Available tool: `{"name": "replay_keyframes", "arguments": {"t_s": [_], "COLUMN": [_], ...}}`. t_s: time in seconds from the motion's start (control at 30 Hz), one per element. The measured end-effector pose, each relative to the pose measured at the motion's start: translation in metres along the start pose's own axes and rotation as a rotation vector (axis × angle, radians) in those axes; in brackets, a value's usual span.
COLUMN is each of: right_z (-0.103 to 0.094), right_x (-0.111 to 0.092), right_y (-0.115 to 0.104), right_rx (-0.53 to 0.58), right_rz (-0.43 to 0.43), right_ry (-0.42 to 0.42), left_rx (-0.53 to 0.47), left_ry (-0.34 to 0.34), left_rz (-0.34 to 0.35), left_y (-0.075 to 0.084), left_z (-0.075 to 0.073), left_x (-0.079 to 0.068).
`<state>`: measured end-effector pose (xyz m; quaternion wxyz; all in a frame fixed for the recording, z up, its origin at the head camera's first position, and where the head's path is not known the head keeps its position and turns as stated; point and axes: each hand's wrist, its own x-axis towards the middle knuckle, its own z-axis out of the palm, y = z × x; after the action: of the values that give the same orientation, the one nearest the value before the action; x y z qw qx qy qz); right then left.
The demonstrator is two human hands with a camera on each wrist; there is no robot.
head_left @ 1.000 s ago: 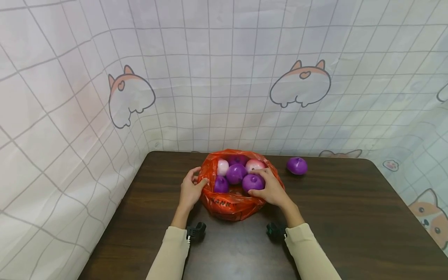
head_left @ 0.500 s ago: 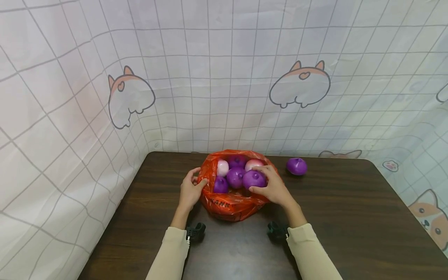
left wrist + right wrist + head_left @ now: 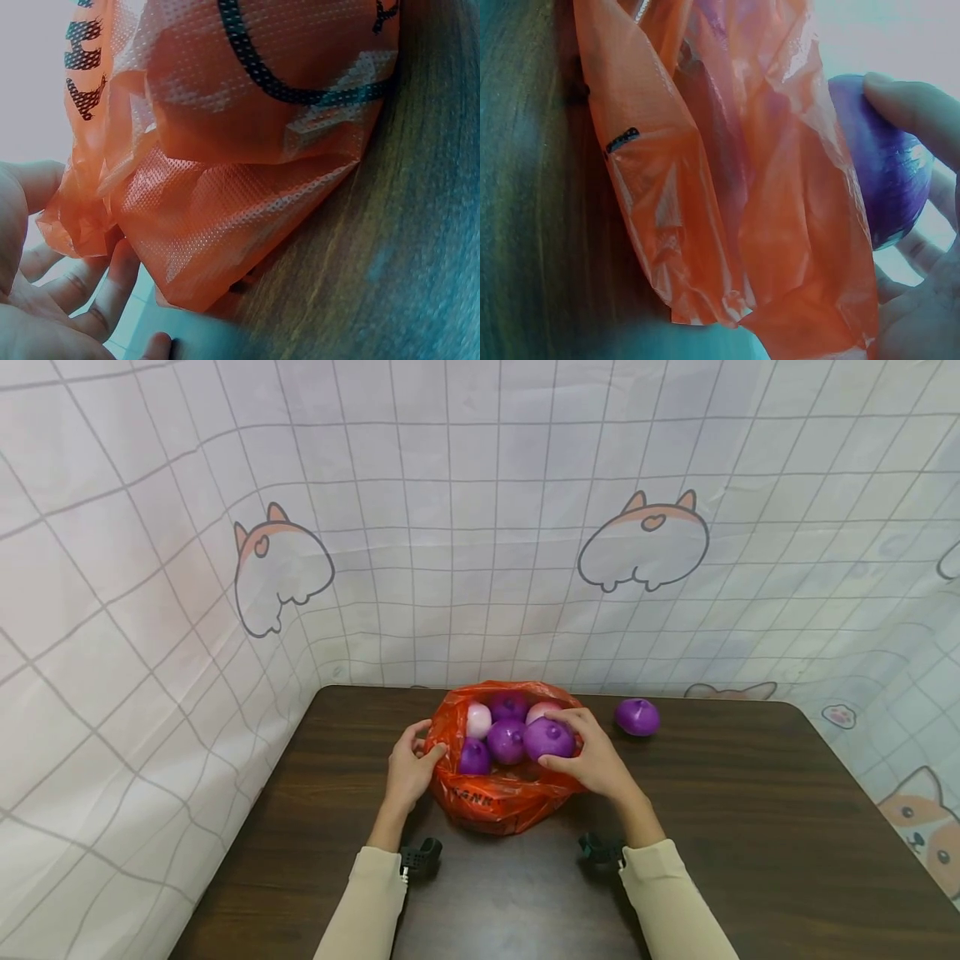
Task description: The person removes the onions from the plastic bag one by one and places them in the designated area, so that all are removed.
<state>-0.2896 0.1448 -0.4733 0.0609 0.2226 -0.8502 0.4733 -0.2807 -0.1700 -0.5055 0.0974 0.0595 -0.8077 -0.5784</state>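
An orange-red plastic bag (image 3: pixel 495 814) stands with its mouth spread wide, black lettering on its front. My left hand (image 3: pixel 407 772) pinches the bag's left edge between thumb and fingers; the left wrist view shows the gathered plastic (image 3: pixel 82 225) there. At the right side of the mouth, my right hand (image 3: pixel 600 764) grips a shiny purple onion (image 3: pixel 549 739), fingers and thumb round it. In the right wrist view this onion (image 3: pixel 885 165) shows above the bag's rim. Inside the bag lie several more purple onions (image 3: pixel 507 742), a whitish one (image 3: pixel 478 721) and a pinkish one (image 3: pixel 542 711), partly hidden.
A single purple onion (image 3: pixel 637 717) lies on the dark wooden table (image 3: pixel 735 827), right of the bag near the back edge. Behind the table hangs a white gridded cloth (image 3: pixel 450 527) with cartoon animals.
My right hand has lifted the purple onion and shifted it slightly right, toward the bag's rim. My left hand stays at the left edge.
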Motion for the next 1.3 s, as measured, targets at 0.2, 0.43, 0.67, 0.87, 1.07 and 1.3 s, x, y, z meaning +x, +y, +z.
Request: {"name": "replay_keyframes", "arguments": {"t_s": [0.2, 0.43, 0.67, 0.87, 1.07, 1.3], "right_z": [-0.005, -0.015, -0.025, -0.038, -0.044, -0.053], "right_x": [-0.001, -0.002, -0.004, -0.008, -0.007, -0.011], "right_y": [-0.004, -0.007, -0.014, -0.034, -0.015, -0.006], "right_rx": [0.029, 0.080, 0.102, 0.115, 0.106, 0.115], "right_rz": [0.012, 0.020, 0.029, 0.033, 0.065, 0.079], "right_ry": [0.018, 0.031, 0.058, 0.057, 0.082, 0.119], "left_rx": [0.000, 0.003, 0.006, 0.004, -0.005, 0.002], "left_ry": [0.000, -0.003, 0.002, -0.003, -0.008, -0.014], "left_rz": [0.010, 0.010, 0.013, 0.009, 0.015, 0.014], "left_y": [0.000, -0.001, -0.001, 0.001, 0.000, 0.000], "left_z": [0.000, 0.000, 0.001, 0.000, 0.000, 0.000], "left_x": [-0.001, 0.000, 0.000, -0.001, -0.002, -0.002]}}
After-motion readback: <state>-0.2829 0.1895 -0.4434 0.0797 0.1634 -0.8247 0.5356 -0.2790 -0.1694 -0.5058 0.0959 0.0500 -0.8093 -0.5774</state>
